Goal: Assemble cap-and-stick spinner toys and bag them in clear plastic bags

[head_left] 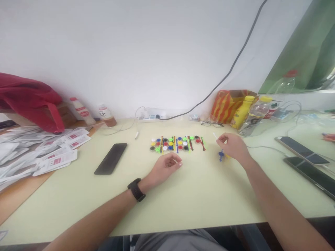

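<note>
White stick point(214, 135), likely light, stiff: our right hand point(233, 147) rightly pinches one end; our left hand point(165, 167), nearer the worktop's point(199, 198) front edge, curls empty.

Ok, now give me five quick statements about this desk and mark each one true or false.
1. A black wristwatch is on the left wrist. True.
2. The left hand rests on a smartphone. False: it is in front of the coloured discs, to the right of the nearest smartphone.
3. The right hand has a small white stick at its fingertips. True.
4. Eyeglasses lie by the striped bag. True.
5. The yellow bottle is left of that bag. False: it is on the right.
</note>
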